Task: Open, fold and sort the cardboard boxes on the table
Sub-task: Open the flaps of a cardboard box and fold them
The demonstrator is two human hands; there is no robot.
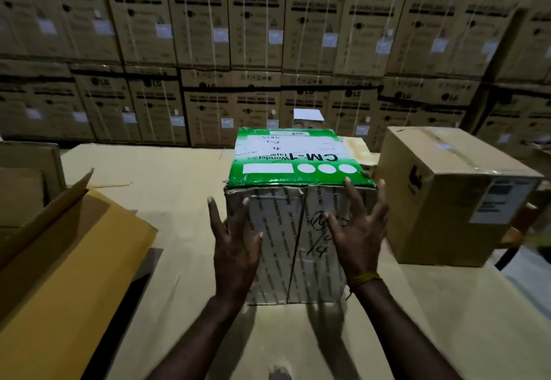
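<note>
Carton, green-topped [295,188], frame centre on table [179,171]: seamed side faces the person. Left hand [235,242] and right hand [357,230] spread-fingered, apart, gripping nothing, seemingly poised for the flaps.

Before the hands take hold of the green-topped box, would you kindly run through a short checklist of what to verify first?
1. Left hand free, fingers spread: ok.
2. Right hand free, fingers spread: ok.
3. Green-topped box upright on the table, between both hands: ok.
4. Flaps facing the person closed along the centre seam: ok; whether taped, cannot tell.
5. Room beside it: brown box stands close on the right: not ok.
6. Open box at left, apart: ok.
</note>
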